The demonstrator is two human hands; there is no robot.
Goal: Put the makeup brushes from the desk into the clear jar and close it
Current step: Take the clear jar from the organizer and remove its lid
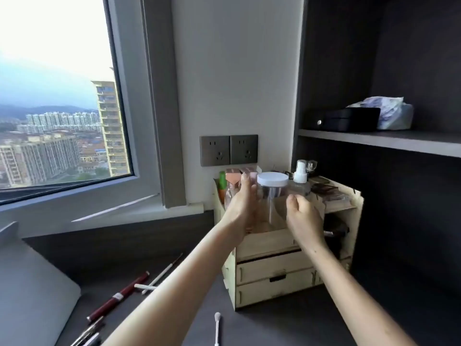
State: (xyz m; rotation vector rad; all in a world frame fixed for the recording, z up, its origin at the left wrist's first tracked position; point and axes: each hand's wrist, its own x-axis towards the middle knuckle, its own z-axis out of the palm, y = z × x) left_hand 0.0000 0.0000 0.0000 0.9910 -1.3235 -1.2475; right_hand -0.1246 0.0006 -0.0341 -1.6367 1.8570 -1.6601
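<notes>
Closest to you, the makeup brushes were all lying loose on the dark tabletop [287, 325]: a small white-tipped brush [217, 328] near the bottom edge, a dark red one [119, 295] off to the left, and a couple of white-handled ones [159, 275] just past it, partly hidden by your left forearm. A grey laptop [27, 290] sat at the far left.

Further out, both your arms were stretched toward the wooden drawer organizer [279, 278]. Your left hand [240, 203] was pressed against the left side of the clear jar [270, 203], fingers wrapped on it. Your right hand [303, 216] was on the jar's right side with the grip loosely curled; honestly couldn't tell if it was actually clamped. The jar stood upright in the organizer's top section, its white lid [272, 179] on. A spray bottle [300, 173] stood just behind it, wall sockets [228, 150] beyond.
</notes>
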